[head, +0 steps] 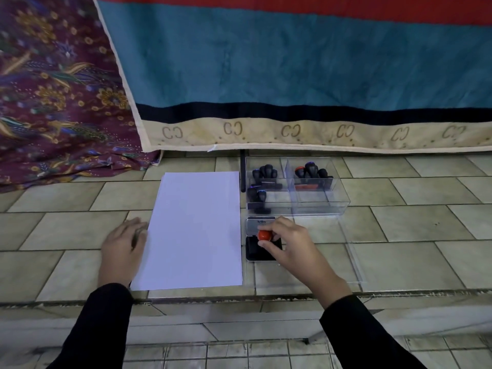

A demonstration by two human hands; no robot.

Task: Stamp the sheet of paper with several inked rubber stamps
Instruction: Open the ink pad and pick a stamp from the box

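A blank white sheet of paper (193, 230) lies on the tiled floor. My left hand (123, 247) rests flat on the tiles, its fingers touching the sheet's left edge. To the right of the sheet sits an open black ink pad (254, 251) with its silver lid (253, 225) tipped back. My right hand (288, 245) pinches a rubber stamp with a red knob (264, 235) and holds it down on the pad. Several more black-handled stamps (265, 173) stand in a clear plastic box (314, 201) behind the pad.
The box's clear lid (346, 262) lies flat on the tiles under and right of my right hand. A blue and beige cloth (292, 75) hangs behind, with patterned maroon fabric (53, 89) at left. A step edge (239, 299) runs just below the sheet.
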